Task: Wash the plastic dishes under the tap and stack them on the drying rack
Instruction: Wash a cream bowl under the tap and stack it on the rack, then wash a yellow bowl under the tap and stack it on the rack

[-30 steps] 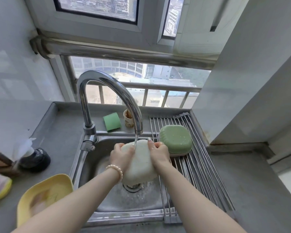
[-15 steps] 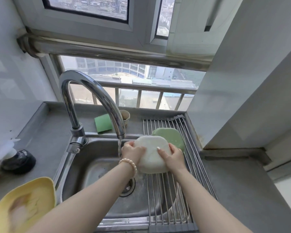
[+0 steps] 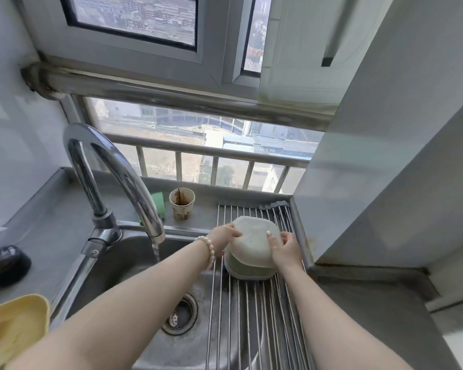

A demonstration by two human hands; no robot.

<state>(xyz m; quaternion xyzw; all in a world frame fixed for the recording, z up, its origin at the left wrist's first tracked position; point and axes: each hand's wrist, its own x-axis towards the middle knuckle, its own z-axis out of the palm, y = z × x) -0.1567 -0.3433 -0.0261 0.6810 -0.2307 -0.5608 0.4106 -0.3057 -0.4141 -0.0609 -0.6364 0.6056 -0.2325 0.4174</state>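
Since the earlier frames, the white dish (image 3: 254, 237) has been carried from under the tap (image 3: 134, 182) to the drying rack (image 3: 254, 316), where it is now set upside down over the green dish (image 3: 247, 268). It is gripped from both sides: the left hand (image 3: 223, 236) is curled round its left edge, and the right hand (image 3: 285, 248) is curled round its right edge, one finger laid across the top. Water is seen running from the tap into the sink (image 3: 134, 265). A yellow dish (image 3: 14, 327) lies on the counter at the near left, well apart from both hands.
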